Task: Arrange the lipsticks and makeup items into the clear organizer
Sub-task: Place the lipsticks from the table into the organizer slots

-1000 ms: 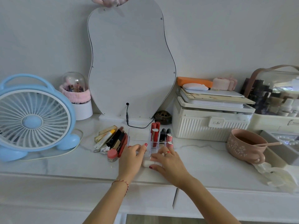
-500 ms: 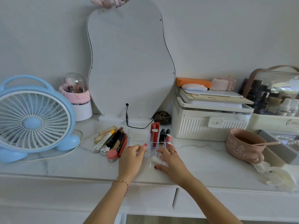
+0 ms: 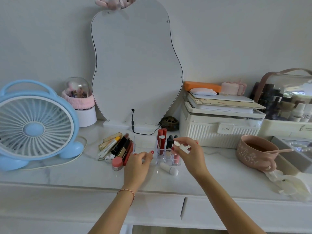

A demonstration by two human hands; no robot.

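Left hand (image 3: 137,163): palm down, fingers curled, forearm extended from below, a red thread bracelet (image 3: 126,193) at the wrist. Right hand (image 3: 190,152): raised, fingertips (image 3: 177,144) pinched on a small white item (image 3: 183,147); nails painted red.

The right hand (image 3: 189,151) covers the upper part of the pink lipstick (image 3: 176,159) and the clear organizer's (image 3: 145,144) right cells, its small white item (image 3: 183,146) is too blurred to identify, and the blue fan (image 3: 33,125) is cut off at the left edge.
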